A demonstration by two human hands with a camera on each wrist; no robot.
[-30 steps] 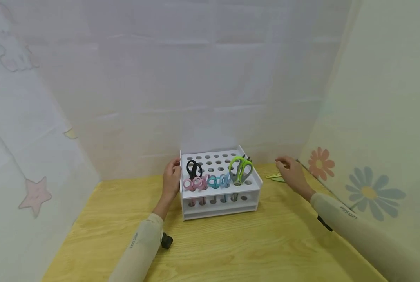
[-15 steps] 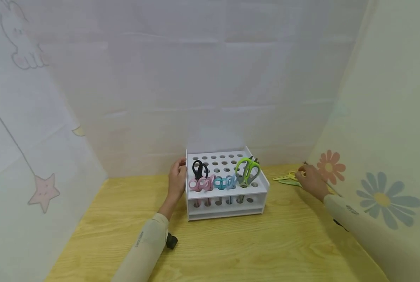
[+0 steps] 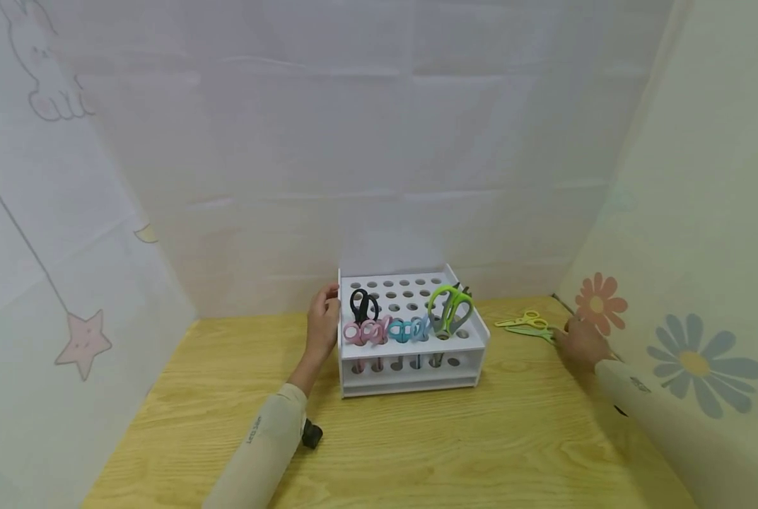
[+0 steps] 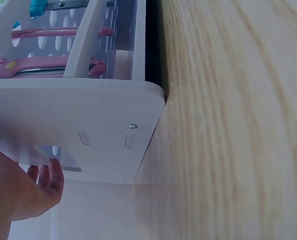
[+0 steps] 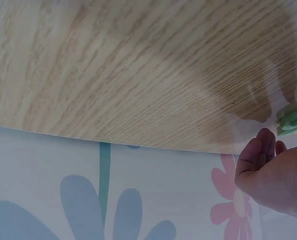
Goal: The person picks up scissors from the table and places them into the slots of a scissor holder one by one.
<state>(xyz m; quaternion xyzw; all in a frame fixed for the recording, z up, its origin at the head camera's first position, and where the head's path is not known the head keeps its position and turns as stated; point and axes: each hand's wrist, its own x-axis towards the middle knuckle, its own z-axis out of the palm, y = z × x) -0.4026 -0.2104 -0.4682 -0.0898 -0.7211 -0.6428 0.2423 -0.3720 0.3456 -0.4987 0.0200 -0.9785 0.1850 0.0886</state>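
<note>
A white rack with holes [image 3: 411,346] stands on the table holding black scissors [image 3: 364,304], pink scissors [image 3: 371,331], teal scissors [image 3: 399,329], light blue scissors [image 3: 420,327] and large green-and-grey scissors [image 3: 450,311], handles up. My left hand [image 3: 323,325] rests against its left side; in the left wrist view the bent fingertips touch the panel by a slot. My right hand [image 3: 584,343] is beside the handles of light green scissors [image 3: 532,331], which lie flat; whether it touches them is unclear. Yellow scissors [image 3: 520,320] lie just behind.
The wooden table [image 3: 417,445] meets a white back wall [image 3: 277,212]. On the right, a flower-printed wall [image 3: 694,268] stands close to my right hand. A star-printed wall [image 3: 29,268] bounds the left side.
My right hand has moved right and toward the table, from above the loose scissors to beside the light green handles. The yellow and green scissors are now more fully visible. My left hand stays at the rack.
</note>
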